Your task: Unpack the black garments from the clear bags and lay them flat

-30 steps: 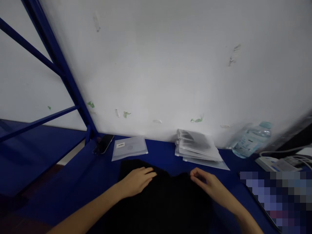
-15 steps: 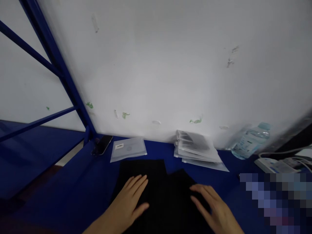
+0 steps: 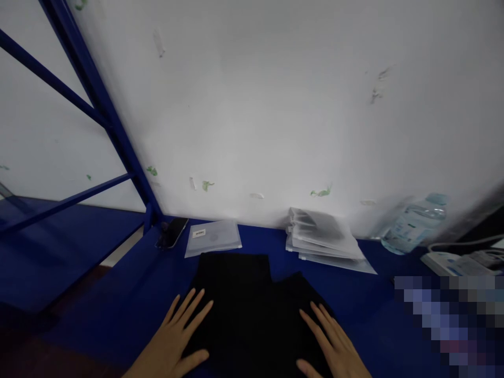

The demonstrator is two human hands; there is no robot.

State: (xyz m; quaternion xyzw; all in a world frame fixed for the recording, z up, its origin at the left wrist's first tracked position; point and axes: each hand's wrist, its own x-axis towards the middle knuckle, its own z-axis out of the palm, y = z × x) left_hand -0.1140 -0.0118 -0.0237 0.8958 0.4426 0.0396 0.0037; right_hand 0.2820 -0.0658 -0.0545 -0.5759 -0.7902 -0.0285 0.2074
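A black cloth (image 3: 252,310) lies spread on the blue table (image 3: 137,294), two of its parts pointing toward the wall with a notch between them. Flat on its left edge rests my left hand (image 3: 173,336), fingers spread. My right hand (image 3: 331,341) lies on the right edge of the cloth, its fingers stretched out and thumb apart. Neither hand grips anything. Beyond the cloth, a clear zip bag (image 3: 214,237) with a small label is at the left, and a stack of zip bags (image 3: 326,239) at the right.
A phone (image 3: 176,232) lies at the table's back left, beside a blue metal frame (image 3: 98,100). A water bottle (image 3: 415,226) leans near the white wall (image 3: 252,105) at the right. Beyond it are a white box (image 3: 443,262) and cables. The lower right corner is pixelated.
My left hand has moved left to the cloth's edge and spread its fingers. My right hand has flattened onto the cloth. The view has shifted slightly.
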